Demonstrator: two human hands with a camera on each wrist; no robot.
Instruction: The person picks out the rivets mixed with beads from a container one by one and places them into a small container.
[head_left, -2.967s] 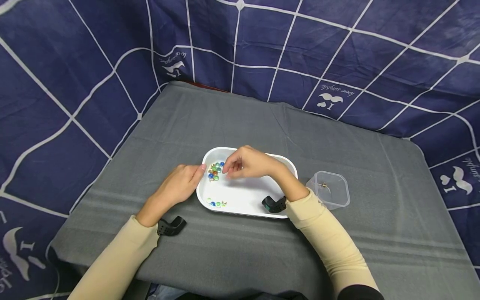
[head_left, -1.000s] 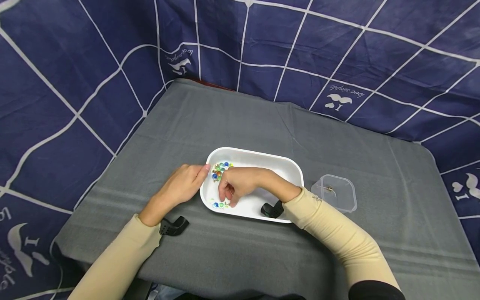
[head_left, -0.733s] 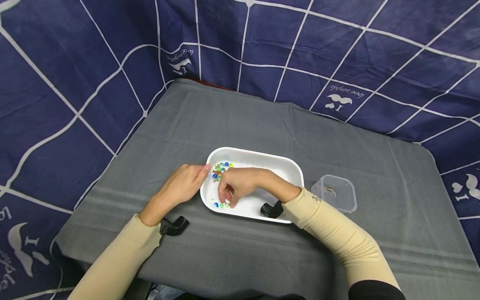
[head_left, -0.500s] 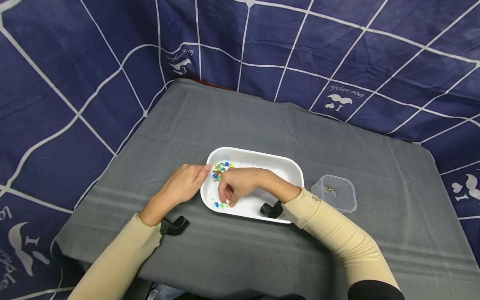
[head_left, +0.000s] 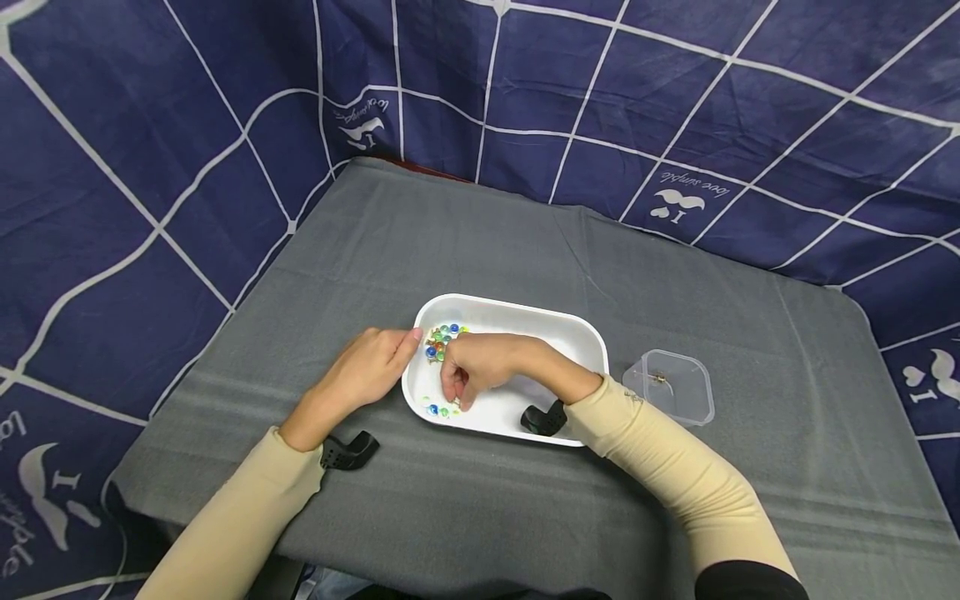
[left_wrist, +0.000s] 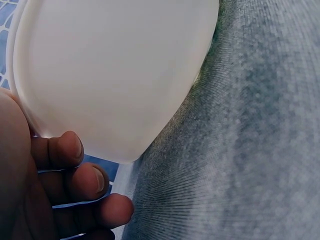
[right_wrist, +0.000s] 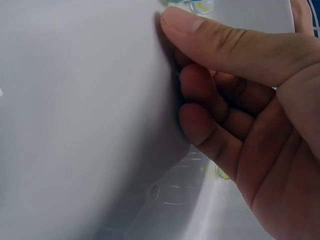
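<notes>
A white oval tray (head_left: 525, 307) sits mid-table on grey cloth. At its far left end lies a cluster of coloured push pins (head_left: 442, 337); a smaller group of pins (head_left: 437, 410) lies at its near left edge. My right hand (head_left: 480, 367) is inside the tray with fingers curled down over the smaller group. In the right wrist view its thumb (right_wrist: 220, 35) presses on the tray floor (right_wrist: 75, 125), and nothing shows between the fingers. My left hand (head_left: 367, 367) holds the tray's left rim, its fingers (left_wrist: 75, 150) curled against the outer wall (left_wrist: 115, 75).
A small clear square container (head_left: 670, 386) with one brass pin in it stands right of the tray. The grey cloth (head_left: 465, 242) covers the whole table. Blue gridded fabric (head_left: 150, 167) hangs close behind and to both sides.
Over three seconds my right hand moved from the far pin cluster down to the smaller group at the tray's near edge. In the last second it barely shifted. The left hand stayed put.
</notes>
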